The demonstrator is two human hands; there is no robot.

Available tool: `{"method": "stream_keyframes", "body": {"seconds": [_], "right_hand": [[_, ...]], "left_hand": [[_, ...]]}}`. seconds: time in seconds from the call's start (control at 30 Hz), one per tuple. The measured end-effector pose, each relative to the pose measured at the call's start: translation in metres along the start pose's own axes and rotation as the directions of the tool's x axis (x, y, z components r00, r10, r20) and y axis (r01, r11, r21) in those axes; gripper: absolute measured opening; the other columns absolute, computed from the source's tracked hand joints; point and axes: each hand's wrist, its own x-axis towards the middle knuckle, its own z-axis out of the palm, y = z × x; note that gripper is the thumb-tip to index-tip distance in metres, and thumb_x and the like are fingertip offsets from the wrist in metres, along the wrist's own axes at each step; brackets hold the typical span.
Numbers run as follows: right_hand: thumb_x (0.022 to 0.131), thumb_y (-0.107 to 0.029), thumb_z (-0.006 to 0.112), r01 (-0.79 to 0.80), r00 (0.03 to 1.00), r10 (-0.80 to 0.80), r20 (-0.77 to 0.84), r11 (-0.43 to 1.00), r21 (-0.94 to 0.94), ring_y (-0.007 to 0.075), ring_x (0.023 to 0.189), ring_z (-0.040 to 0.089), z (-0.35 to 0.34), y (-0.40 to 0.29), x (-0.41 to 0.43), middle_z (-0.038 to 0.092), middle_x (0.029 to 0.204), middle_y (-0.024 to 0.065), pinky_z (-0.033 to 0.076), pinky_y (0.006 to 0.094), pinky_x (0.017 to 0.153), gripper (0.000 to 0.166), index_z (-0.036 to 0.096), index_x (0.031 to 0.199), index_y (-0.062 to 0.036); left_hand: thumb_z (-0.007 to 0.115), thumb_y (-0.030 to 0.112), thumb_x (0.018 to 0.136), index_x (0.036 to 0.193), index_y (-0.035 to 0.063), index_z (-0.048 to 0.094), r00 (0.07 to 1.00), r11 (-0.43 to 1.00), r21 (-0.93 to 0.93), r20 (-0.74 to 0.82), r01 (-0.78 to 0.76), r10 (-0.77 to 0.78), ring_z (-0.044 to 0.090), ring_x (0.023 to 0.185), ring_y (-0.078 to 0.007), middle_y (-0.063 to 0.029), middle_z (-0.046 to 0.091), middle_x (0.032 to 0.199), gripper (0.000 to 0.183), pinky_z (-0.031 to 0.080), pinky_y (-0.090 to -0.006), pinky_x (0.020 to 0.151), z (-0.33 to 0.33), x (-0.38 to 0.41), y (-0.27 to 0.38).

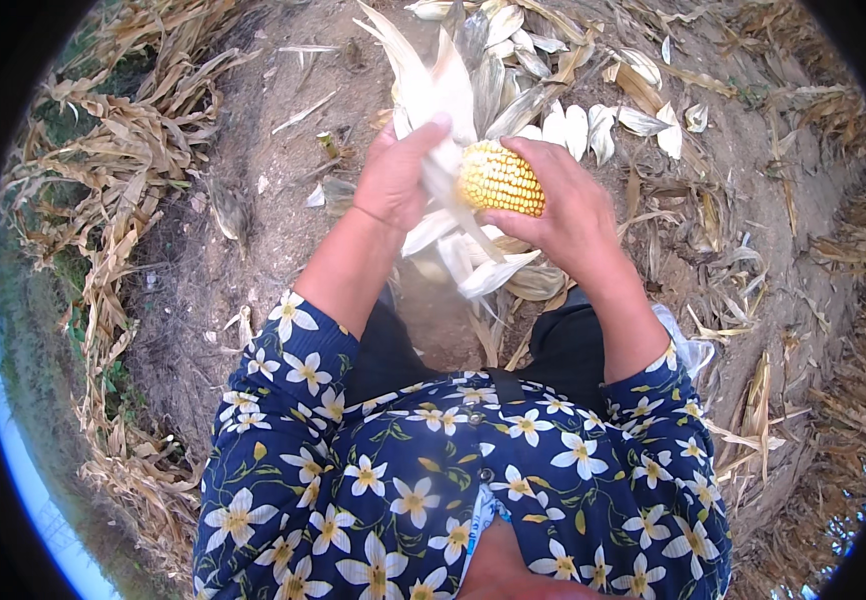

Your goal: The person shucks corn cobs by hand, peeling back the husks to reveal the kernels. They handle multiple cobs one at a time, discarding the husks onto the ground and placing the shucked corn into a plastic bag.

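My right hand (564, 196) grips a yellow ear of corn (500, 178) from its right side, thumb and fingers around it. Beside it, my left hand (403, 169) is closed on the pale corn husk (437, 94), whose long leaves point up and away. Some husk leaves hang below the ear, between my hands, and are partly blurred. The ear's left end meets the husk; whether they are still joined there cannot be told. Behind the ear, loose husk leaves (575, 131) lie on the soil.
Dry corn stalks and leaves (125, 165) are heaped along the left, and more (853, 262) along the right. A short cut stub (327, 145) stands in the bare soil (268, 105) left of my hands. Clear plastic (692, 352) lies by my right forearm.
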Motion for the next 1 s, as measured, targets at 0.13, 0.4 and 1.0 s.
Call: {"method": "stream_keyframes", "body": {"seconds": [0.13, 0.4, 1.0], "right_hand": [[0.065, -0.028, 0.081, 0.023, 0.999, -0.026, -0.038, 0.997, -0.068, 0.0296, 0.1, 0.062, 0.001, 0.006, 0.0, 0.061, 0.113, 0.0098, 0.051, 0.0392, 0.082, 0.067, 0.055, 0.124, -0.0119], [0.067, -0.027, 0.078, -0.066, 0.986, 0.101, 0.135, 0.968, -0.244, 0.0296, 0.093, 0.062, 0.003, 0.019, 0.001, 0.061, 0.105, 0.0084, 0.052, 0.0402, 0.075, 0.058, 0.056, 0.119, -0.0139], [0.065, -0.026, 0.08, 0.079, 0.988, -0.074, 0.136, 0.996, -0.031, 0.0294, 0.097, 0.061, -0.007, 0.006, -0.003, 0.061, 0.109, 0.0082, 0.051, 0.0383, 0.081, 0.061, 0.058, 0.12, -0.0129]], "left_hand": [[0.066, 0.01, 0.087, 0.111, 0.0016, 0.058, 1.0, 0.999, 0.048, 0.017, 0.02, -0.021, 0.065, 0.088, -0.0164, -0.0077, 0.066, 0.101, 0.027, 0.052, -0.0291, 0.079, -0.004, 0.004, 0.003], [0.064, 0.023, 0.09, 0.099, 0.002, 0.063, 0.815, 0.676, 0.737, 0.407, -0.026, -0.412, 0.063, 0.071, -0.0106, -0.0066, 0.066, 0.077, 0.023, 0.048, -0.021, 0.064, 0.007, -0.024, 0.042], [0.049, 0.032, 0.098, 0.127, 0.0017, 0.054, 0.814, 0.369, 0.819, 0.536, -0.439, -0.222, 0.058, 0.108, -0.0189, -0.0111, 0.064, 0.116, 0.042, 0.043, -0.031, 0.096, -0.025, 0.004, 0.023]]}}
